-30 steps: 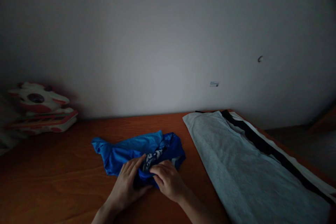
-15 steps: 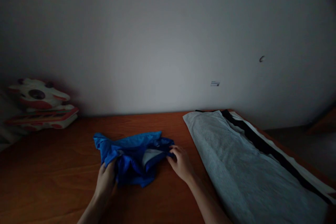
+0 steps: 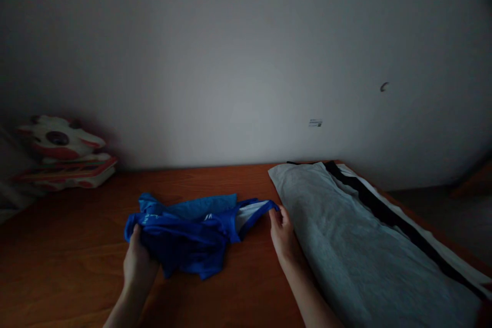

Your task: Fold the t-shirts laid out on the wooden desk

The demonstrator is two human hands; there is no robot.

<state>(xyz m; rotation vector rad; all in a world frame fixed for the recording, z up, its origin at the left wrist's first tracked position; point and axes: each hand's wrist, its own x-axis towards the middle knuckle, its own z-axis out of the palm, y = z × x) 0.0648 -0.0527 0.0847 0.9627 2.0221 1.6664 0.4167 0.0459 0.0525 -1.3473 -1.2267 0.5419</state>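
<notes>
A small blue garment (image 3: 188, 241) with white lettering is stretched between my hands over the wooden tabletop; its exact kind I cannot tell. My left hand (image 3: 139, 259) pinches its left end, thumb on top. With finger and thumb, my right hand (image 3: 282, 230) grips the edge of an opening on its right side, where a pale inner face shows. Behind the dark blue cloth lies a lighter blue part (image 3: 207, 206); whether it belongs to the same garment is unclear. The lower folds hang towards the table.
Grey folded cloth (image 3: 346, 236) lies close to my right forearm, with a black band (image 3: 365, 195) and white fabric beyond it. A cow-shaped toy keyboard (image 3: 69, 154) stands at the far left. The wooden table (image 3: 69, 256) meets a plain wall (image 3: 230, 61) at the back.
My hands have moved apart, the left one leftward and the right one to the right. The bunched garment is now pulled wider, and white lettering shows on it.
</notes>
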